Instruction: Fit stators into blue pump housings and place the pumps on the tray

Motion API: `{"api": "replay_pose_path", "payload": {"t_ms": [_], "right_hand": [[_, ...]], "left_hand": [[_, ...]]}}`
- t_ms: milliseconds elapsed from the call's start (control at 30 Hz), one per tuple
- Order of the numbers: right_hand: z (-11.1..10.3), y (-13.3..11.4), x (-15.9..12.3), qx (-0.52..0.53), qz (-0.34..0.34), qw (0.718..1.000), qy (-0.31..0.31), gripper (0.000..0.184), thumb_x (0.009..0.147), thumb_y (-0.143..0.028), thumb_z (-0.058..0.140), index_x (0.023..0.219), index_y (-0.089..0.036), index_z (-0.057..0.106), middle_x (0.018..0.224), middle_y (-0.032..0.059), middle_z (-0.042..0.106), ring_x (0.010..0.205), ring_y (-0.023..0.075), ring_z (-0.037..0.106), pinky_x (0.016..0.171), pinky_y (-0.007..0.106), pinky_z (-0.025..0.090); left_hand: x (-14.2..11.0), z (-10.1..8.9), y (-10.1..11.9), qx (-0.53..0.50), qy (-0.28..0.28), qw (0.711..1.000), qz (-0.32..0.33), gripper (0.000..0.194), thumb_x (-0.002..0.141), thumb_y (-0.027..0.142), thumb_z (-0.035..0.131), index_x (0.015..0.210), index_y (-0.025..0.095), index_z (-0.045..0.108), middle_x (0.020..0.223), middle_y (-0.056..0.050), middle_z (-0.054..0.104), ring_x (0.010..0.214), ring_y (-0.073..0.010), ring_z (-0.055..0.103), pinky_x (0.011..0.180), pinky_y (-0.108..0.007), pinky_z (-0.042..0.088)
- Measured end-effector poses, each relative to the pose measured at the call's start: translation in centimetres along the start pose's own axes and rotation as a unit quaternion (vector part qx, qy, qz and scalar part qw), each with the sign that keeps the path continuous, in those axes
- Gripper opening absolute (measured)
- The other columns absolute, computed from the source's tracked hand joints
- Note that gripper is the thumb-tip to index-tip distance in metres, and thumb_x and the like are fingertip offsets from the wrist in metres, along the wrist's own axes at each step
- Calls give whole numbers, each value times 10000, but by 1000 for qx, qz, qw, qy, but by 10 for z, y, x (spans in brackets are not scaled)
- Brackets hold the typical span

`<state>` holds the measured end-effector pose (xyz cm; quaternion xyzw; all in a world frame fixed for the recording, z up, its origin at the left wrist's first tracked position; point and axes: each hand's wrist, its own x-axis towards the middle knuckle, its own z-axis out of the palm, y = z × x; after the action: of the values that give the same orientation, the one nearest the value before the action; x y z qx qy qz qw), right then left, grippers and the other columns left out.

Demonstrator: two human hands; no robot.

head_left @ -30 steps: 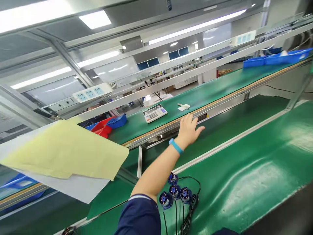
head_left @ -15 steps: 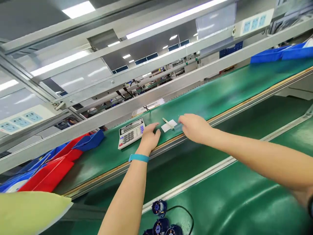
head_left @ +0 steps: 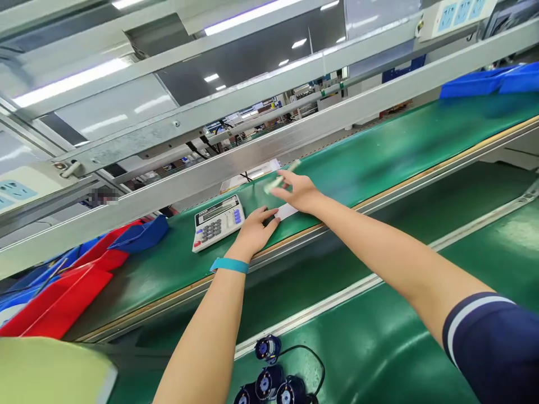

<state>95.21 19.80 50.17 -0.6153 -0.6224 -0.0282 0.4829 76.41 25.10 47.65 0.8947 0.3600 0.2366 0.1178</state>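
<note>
A green-topped shelf [head_left: 391,154] is running slantwise above a lower green bench [head_left: 357,342]. On the shelf, a calculator [head_left: 218,223] is lying flat near a white paper slip [head_left: 287,211], while red bins [head_left: 69,300] and a blue bin [head_left: 141,233] are sitting toward the left end, and blue trays [head_left: 474,83] are resting toward the right. Dark blue round parts [head_left: 269,381] are clustering on the bench, a black cable [head_left: 322,367] curving beside them.
</note>
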Motion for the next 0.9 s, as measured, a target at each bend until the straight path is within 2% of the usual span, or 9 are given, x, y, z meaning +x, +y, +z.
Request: {"api": "replay_pose_path", "payload": {"t_ms": [33,100,200,333,400,500,567,733,900], "right_hand": [[1,0,2,5,2,1000,3,500,893,-258,686,1367,-177,546,1118,59,703,1072,205,635,887,270,484],[4,-3,5,-13,15,1000,23,406,876,-226,692,1264,-171,584,994,48,711,997,202,652,867,267,482],[1,-6,-1,-32,31,990,137,167,924,-282,621,1042,-166,600,884,67,678,911,218,653,852,296,480],[-17,8,-4,18,66,961,270,196,828,-321,676,839,-198,525,774,70,615,832,236,637,790,338,504],[-23,15,2,114,109,959,237,165,830,-307,643,879,-201,527,679,31,590,689,204,626,669,315,515],[-19,9,2,267,183,944,66,157,839,-316,631,856,-177,559,629,22,606,548,155,600,540,258,489],[-10,3,1,296,148,944,7,163,783,-262,710,834,-155,597,646,18,629,541,120,583,508,214,458],[5,4,4,260,162,951,-33,180,790,-222,714,702,-163,568,523,-23,555,412,83,435,387,207,321],[4,3,0,136,147,976,-82,138,791,-165,633,660,-160,592,610,19,658,434,104,497,430,226,394]], "left_hand": [[1,0,-1,0,-2,1000,4,466,930,491,529,1338,303,655,1568,-65,473,1453,-298,432,1200,-457,371],[3,-1,-2,0,0,1000,12,469,934,497,522,1335,296,657,1560,-72,484,1461,-299,421,1197,-461,372],[-1,3,1,10,16,1000,11,487,945,491,507,1346,258,654,1548,-99,494,1462,-292,419,1223,-444,326],[5,15,11,14,-1,999,36,490,952,487,506,1377,278,630,1544,-85,502,1479,-272,389,1241,-422,282],[12,18,13,1,-15,999,48,500,950,517,503,1382,296,624,1565,-77,477,1487,-283,374,1235,-440,290],[10,15,14,5,-4,999,34,499,949,500,503,1378,278,630,1559,-86,485,1486,-294,374,1236,-438,288],[5,10,8,13,14,1000,18,495,946,499,504,1370,282,637,1555,-81,490,1483,-308,379,1241,-447,279],[8,3,-5,1,-8,1000,23,537,938,592,458,1382,336,619,1588,-74,444,1496,-348,352,1210,-523,318],[6,3,0,9,0,1000,11,515,937,551,466,1375,333,625,1588,-55,447,1496,-327,356,1223,-502,311]]}}
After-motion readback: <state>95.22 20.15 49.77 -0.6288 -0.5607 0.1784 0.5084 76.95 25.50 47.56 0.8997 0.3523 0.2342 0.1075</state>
